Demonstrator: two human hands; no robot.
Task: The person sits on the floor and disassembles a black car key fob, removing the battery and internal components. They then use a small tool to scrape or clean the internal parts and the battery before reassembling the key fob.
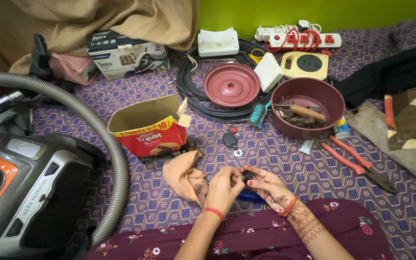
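Observation:
My left hand (225,188) and my right hand (266,184) meet over the patterned cloth just in front of my lap. Both pinch a small dark part (247,176) between their fingertips. A blue object (249,196) lies under the hands, mostly hidden. A dirty peach rag (185,175) sits just left of my left hand. A small black key fob with a metal ring (231,141) lies a little beyond the hands.
A vacuum cleaner (13,188) with a grey hose (103,139) fills the left. An open red cardboard box (148,130) stands beyond the rag. A maroon bowl of tools (308,98), a maroon lid (232,84), red-handled pliers (357,163), coiled black cable (193,94) and a power strip (299,37) lie farther off.

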